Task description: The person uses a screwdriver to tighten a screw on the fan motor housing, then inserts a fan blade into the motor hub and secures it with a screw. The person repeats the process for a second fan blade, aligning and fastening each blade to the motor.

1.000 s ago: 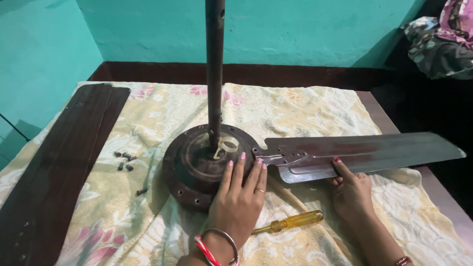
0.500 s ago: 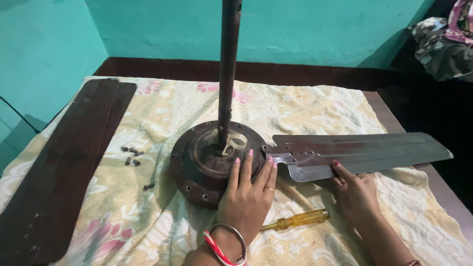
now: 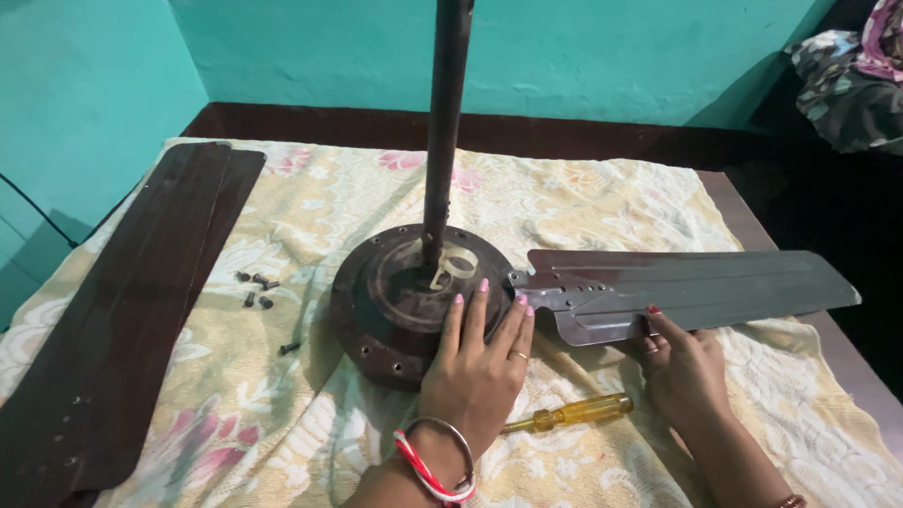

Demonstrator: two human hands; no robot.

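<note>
Both hands (image 3: 480, 362) unmoved on fan motor (image 3: 400, 306).

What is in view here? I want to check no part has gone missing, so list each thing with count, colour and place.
Fan motor hub: one, dark brown, centre of cloth.
Rod: one, dark, upright from hub.
Metal blade: one, grey, right of hub.
Loose blades: at least two, dark brown, stacked at left.
Screws: about five, black, left of hub.
Screwdriver: one, yellow handle, between the hands.
Cloth: one, cream, floral, covering table.
Clothes heap: top right.
Left hand: on hub.
Right hand: at blade edge.
</note>
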